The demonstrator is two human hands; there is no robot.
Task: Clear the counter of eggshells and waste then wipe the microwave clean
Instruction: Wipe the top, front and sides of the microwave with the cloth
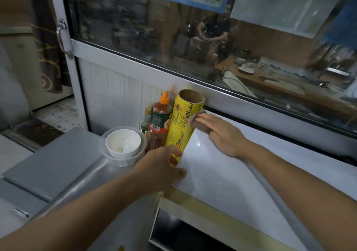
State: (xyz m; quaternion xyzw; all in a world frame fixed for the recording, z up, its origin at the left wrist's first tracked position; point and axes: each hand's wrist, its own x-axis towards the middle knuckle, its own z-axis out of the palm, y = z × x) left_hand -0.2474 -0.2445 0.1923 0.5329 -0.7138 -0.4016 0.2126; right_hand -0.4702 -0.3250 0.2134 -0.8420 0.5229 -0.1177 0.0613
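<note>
**White microwave top: wipe in progress, roll crowding the left edge**

White top of the microwave (241,173) is the reference here. Right hand (222,132) lies flat on its rear-left corner, fingers straight and together, pressing a brownish cloth (197,118) down; the cloth shows only past the fingertips. Left hand (164,167) is at the microwave's left edge, fingers curled around the lower part of the yellow cling-wrap roll (183,127), thumb on the white top. Roll stands upright, touching the microwave's left side.

Risks, as I read it:
- Tall roll, held low. A sideways wipe stroke could knock it left into the sauce bottle (160,119) just beside it, then the stacked white bowls (123,144) left of that.
- Cloth could snag on the roll's top rim at that corner.

Room: right of the hand the microwave top is bare and runs out of frame. Behind it only a narrow gap to the window ledge (251,103). Left of the microwave is crowded. No eggshells visible; the small scrap in the top bowl can't be identified.
</note>
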